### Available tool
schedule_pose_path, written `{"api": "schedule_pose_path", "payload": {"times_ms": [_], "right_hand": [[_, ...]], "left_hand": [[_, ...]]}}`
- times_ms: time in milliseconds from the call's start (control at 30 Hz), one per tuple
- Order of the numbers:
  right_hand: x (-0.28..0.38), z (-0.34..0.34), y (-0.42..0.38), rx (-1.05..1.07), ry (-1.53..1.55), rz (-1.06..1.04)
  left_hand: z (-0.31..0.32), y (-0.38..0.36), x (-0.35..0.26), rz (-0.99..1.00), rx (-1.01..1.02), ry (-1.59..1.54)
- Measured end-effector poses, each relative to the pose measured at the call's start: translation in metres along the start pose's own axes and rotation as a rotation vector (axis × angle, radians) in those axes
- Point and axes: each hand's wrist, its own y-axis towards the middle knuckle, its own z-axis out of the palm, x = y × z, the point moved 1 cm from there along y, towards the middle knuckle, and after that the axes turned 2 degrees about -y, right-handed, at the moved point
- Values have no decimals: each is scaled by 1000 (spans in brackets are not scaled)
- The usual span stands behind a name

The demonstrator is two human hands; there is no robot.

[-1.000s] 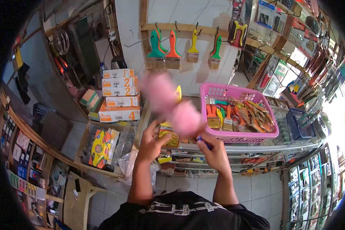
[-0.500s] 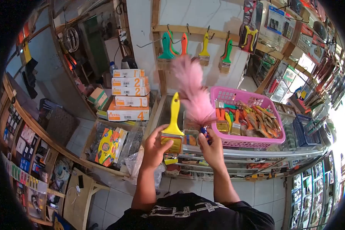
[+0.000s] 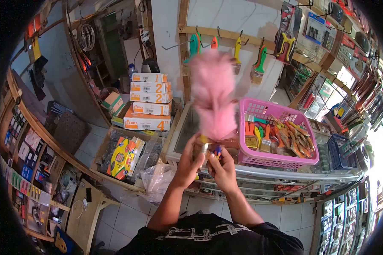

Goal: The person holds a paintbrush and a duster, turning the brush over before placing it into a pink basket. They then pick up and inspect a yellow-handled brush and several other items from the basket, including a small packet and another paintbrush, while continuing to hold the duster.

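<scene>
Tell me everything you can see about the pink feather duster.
The pink feather duster is a fluffy plume of soft pink feathers or fibres, blurred in this view. It stands roughly upright above the glass counter, beside the pink basket. Its blue handle end is gripped by the right hand. The left hand holds a yellow-handled paintbrush against its base.

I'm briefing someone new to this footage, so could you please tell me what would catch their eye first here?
First the fluffy pink duster, blurred and upright at centre, gripped by the right hand beside the left hand, which holds a paintbrush. Just right of it sits a pink basket full of colourful brushes on the glass counter. To the left stands a stack of numbered boxes.
</scene>
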Motion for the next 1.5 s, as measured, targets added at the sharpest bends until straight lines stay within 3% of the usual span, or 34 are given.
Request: {"api": "schedule_pose_path", "payload": {"times_ms": [67,100,233,267,300,367,500,633,700,733,833,867,967,1000,1100,1133,1233,1267,1367,1400,1433,1500], "right_hand": [[-3,-3,1,105,-195,-110],[-2,-4,2,161,-297,-167],[9,-6,-4,215,-566,-321],[18,-10,-10,182,-528,-154],[14,-17,-9,115,-522,-137],[0,-30,-9,-20,-510,-94],[15,-42,-8,177,-534,-140],[26,-38,-8,-40,-427,-20],[14,-49,-8,66,-520,-100],[9,-53,-8,119,-565,-140],[9,-53,-11,-94,-404,43],[18,-50,-17,-76,-448,81],[10,-59,-24,126,-548,-58],[5,-59,-25,90,-514,-18],[-11,-61,-24,-56,-430,86],[-14,-63,-25,-31,-455,60],[-2,-67,-25,47,-545,6],[3,-63,-24,-24,-435,91],[2,-65,-23,28,-580,22],[13,-63,-22,169,-534,17],[12,-62,-22,100,-533,10],[10,-59,-20,-32,-529,-15]], "left_hand": [[0,-2,4,-16,28,-137],[-2,-2,9,-86,-86,-179],[-17,3,7,-193,-89,-720],[-22,1,2,-212,-98,-847],[-26,0,0,-231,-107,-974],[-34,3,6,-176,-139,-828],[-31,-1,-2,-279,-122,-916],[-26,6,-1,-262,-130,-969],[-20,6,-6,-287,-115,-980],[-24,0,-2,-395,-262,-1115],[-28,3,1,-309,32,-933],[-23,0,-1,-342,-122,-858],[-37,-10,24,-346,-118,-1072],[-17,-7,10,-368,-357,-935],[-33,-14,26,-288,-12,-937],[-33,-14,29,-282,-17,-1026],[-26,-16,20,-336,-277,-908],[-25,-15,16,-337,-277,-873],[-41,-16,29,-267,-28,-981],[-32,-18,14,-331,-182,-807],[-41,-24,27,-255,-338,-470],[-37,-12,15,-129,-239,-445]]}}
